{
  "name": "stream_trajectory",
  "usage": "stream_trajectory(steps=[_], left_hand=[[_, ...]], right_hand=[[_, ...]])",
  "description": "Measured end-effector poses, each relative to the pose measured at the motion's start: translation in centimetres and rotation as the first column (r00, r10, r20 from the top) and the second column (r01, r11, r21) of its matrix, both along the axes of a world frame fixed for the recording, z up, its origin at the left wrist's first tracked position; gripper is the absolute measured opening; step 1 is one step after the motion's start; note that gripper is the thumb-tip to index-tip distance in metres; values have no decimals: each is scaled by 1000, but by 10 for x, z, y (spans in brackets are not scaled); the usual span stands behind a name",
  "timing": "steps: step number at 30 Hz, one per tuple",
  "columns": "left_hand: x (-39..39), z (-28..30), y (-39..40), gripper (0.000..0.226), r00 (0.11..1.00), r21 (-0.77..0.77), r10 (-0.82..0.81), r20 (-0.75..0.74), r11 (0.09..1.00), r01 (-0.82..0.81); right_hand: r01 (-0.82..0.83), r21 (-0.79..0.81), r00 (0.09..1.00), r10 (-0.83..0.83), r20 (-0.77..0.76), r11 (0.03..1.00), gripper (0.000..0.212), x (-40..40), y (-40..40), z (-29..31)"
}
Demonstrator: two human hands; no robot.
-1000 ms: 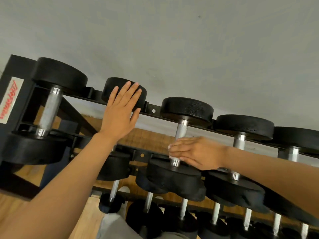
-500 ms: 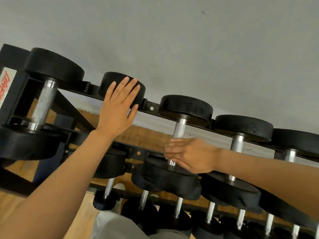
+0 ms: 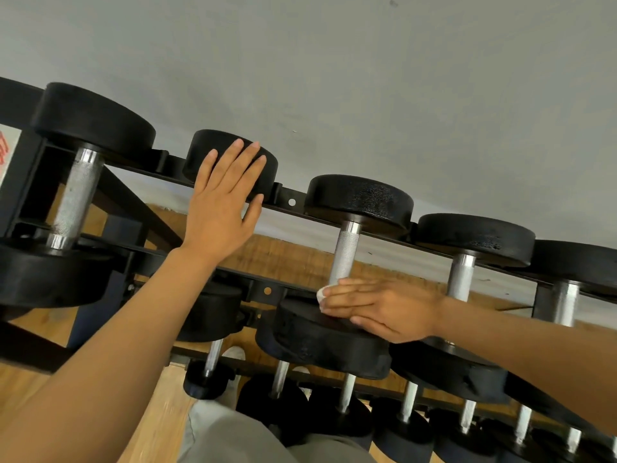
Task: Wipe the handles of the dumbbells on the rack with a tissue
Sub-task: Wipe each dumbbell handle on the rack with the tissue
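Observation:
A black rack carries a row of black dumbbells with knurled silver handles. My left hand lies flat with straight fingers on the far head of the second dumbbell. My right hand is wrapped round the near end of the third dumbbell's handle, with a bit of white tissue showing at the fingertips. That hand covers the lowest part of the handle, just above the near black head.
A bigger dumbbell sits at the left end, and two more handles stand to the right. A lower tier holds several smaller dumbbells. Behind is a grey wall; below, wooden floor and my grey trouser leg.
My right hand has slid down the third handle toward the near head, and the tissue now peeks out at its fingertips. My left hand stays on the second dumbbell.

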State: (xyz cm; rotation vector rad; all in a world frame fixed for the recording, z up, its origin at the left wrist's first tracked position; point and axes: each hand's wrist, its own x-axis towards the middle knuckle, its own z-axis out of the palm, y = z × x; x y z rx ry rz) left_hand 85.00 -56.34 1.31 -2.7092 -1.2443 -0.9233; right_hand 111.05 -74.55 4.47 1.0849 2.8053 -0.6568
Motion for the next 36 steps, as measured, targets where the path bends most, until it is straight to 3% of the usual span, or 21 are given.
stream_trajectory(steps=[2,4,7,11,14,17,20,25,29,31,34,36], left_hand=[[0,0,-1,54,1000,-6,-4,-5,1000,4],[0,1,-1,54,1000,-11,-6,-14,1000,5],[-1,2,-1,54,1000,-15,-8,-4,1000,8],[0,5,-3,53,1000,-28,-7,3,1000,8],[0,4,-3,54,1000,-37,-4,-8,999,4],[0,4,-2,54,1000,-42,-5,-15,999,4],[-1,4,-2,54,1000,-47,3,-21,999,-4],[-1,7,-3,54,999,-51,2,-40,999,-4],[-1,7,-4,54,999,-59,-9,-42,998,6],[-1,8,-4,53,999,-63,-5,-44,998,2],[-1,8,-4,53,999,-68,2,-34,998,-4],[0,8,-5,53,1000,-66,-1,-30,998,-1]], right_hand=[[21,140,999,-24,22,990,43,14,13,-3],[193,281,980,-199,-10,940,44,23,28,-3],[339,275,941,-323,-105,900,45,19,23,-9],[61,64,991,-54,-119,996,45,17,-8,-23],[-65,108,992,76,-99,992,42,27,8,-21],[145,237,985,-118,-127,961,44,36,32,-13],[299,236,946,-254,-203,925,45,32,32,-14],[-51,21,967,55,-248,998,44,29,-2,-30],[-179,83,971,190,-147,980,43,36,21,-23],[-77,177,985,102,-137,981,43,39,32,-18],[202,328,973,-150,-175,923,44,41,42,-16],[287,332,953,-231,-198,899,46,33,36,-22]])
